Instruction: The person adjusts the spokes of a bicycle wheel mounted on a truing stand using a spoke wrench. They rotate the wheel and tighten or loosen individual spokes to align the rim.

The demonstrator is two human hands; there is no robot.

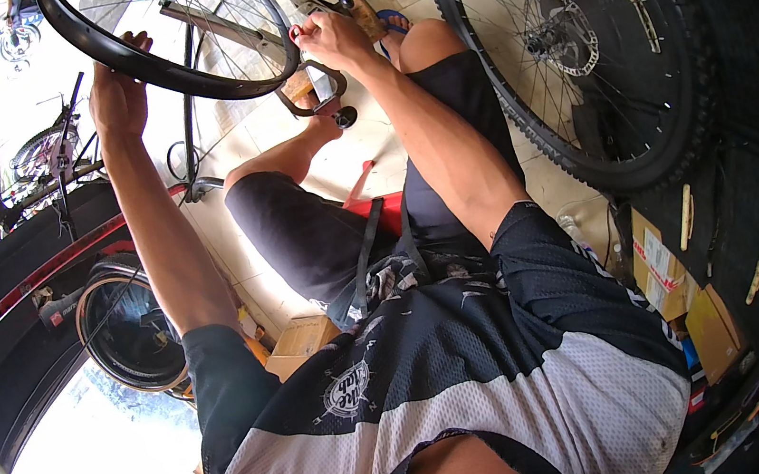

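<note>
We see a black rim (176,72), black shorts (302,228), a black-and-grey mesh jersey (474,368) and yellow boxes (708,328).

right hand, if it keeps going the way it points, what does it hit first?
Probably the rim of the spoked wheel. The right hand points up-left in the picture, fingers pinched on something small and red beside that rim. Depth is unclear, so it may pass just beside it.

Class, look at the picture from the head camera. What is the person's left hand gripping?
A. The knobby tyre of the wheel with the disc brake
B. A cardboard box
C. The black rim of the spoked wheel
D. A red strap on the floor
C: the left hand is closed on the black rim of the spoked wheel, while the right hand works at that rim's other side.
</note>
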